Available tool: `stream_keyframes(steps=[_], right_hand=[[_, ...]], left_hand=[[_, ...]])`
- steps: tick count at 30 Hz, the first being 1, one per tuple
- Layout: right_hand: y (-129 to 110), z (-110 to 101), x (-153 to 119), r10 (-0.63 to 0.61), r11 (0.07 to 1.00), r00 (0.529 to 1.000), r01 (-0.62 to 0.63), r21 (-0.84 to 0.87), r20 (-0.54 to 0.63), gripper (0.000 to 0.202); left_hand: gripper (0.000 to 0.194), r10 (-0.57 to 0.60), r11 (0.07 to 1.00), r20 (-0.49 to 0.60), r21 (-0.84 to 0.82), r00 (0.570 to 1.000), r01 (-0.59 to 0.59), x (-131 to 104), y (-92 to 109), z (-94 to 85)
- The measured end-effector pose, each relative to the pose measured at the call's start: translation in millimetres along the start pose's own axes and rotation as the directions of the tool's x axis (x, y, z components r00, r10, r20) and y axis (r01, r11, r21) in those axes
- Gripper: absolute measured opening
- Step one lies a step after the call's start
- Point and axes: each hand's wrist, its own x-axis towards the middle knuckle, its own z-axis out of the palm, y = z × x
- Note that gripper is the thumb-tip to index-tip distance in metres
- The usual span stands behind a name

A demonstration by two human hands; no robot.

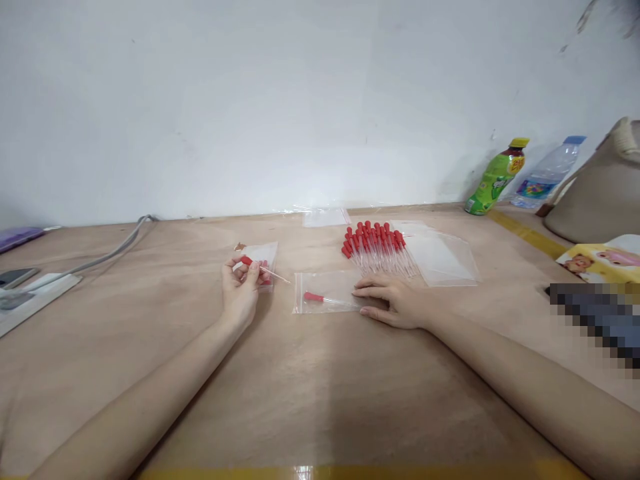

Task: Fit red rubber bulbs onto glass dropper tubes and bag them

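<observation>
Between thumb and fingers, my left hand (243, 283) pinches a glass dropper (273, 272) near its red rubber bulb, its thin tube pointing right. Just behind that hand lies a small clear bag (267, 251) with red bulbs showing in it, partly covered by my fingers. My right hand (393, 301) rests with fingers stretched out on the right end of a clear zip bag (300, 303). Another red-bulb dropper (315, 297) lies lengthwise at this bag; whether inside or on top I cannot tell. Its tip is hard to make out near my fingers.
Beyond my right hand is a pile of red-bulb droppers (373, 240), beside a stack of clear bags (445, 257). A green drink bottle (495, 180), a water bottle (547, 173) and a beige bag (595, 183) stand back right. A grey cable (117, 248) crosses the left side.
</observation>
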Motion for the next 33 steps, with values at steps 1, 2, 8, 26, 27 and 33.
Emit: stream_keyframes(steps=[1,2,8,26,27,33], right_hand=[[0.2,0.1,0.0,0.0,1.0,1.0,0.0,0.0,-0.001,0.034],[0.3,0.2,-0.1,0.0,1.0,1.0,0.0,-0.003,-0.003,0.034],[-0.6,-0.2,-0.4,-0.001,1.0,1.0,0.001,-0.013,-0.007,0.035],[2.9,2.8,-1.8,-0.024,1.0,0.999,0.024,-0.015,-0.026,0.034],[3.5,3.3,-2.0,-0.024,1.0,0.999,0.024,-0.015,-0.025,0.034],[4.7,3.8,-2.1,-0.028,0.999,0.999,0.028,-0.018,-0.019,0.034]], left_hand=[[0.033,0.005,1.0,-0.002,-0.009,1.0,-0.005,-1.3,-1.0,1.1],[0.035,0.008,1.0,0.005,-0.008,1.0,-0.008,-3.0,-1.9,2.7],[0.037,-0.04,0.994,0.129,0.106,0.991,0.027,-21.0,-6.5,7.0],[0.038,-0.136,0.839,0.609,0.49,0.782,-0.236,-24.4,-12.1,6.4],[0.036,-0.143,0.835,0.621,0.493,0.771,-0.242,-25.2,-11.1,6.5],[0.038,-0.163,0.842,0.774,0.433,0.611,-0.323,-28.1,-1.8,7.4]])
